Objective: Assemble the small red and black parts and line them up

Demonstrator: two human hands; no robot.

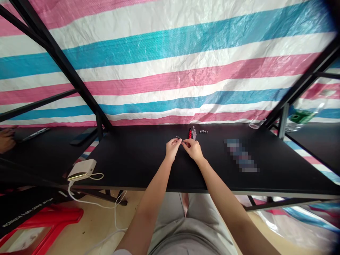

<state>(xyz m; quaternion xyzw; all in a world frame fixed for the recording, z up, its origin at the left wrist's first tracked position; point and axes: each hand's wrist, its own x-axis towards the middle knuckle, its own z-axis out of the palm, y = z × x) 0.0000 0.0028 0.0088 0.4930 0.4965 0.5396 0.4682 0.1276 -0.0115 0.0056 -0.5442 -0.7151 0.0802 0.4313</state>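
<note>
Just left of the red pieces (pixel 190 134) and nearer the person, the left hand (pixel 172 148) pinches a small dark piece (pixel 177 137) in its fingertips; on their near side, the right hand (pixel 193 148) is drawn narrow, though what it grips I cannot tell. The dark piece looks light, stiff and perhaps slippery, probably best held by its sides near one end.

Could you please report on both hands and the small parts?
Left hand pinching dark piece; right hand close beside, grip unclear. Red parts, clear parts just beyond. Cup far right, not obstructing.
</note>
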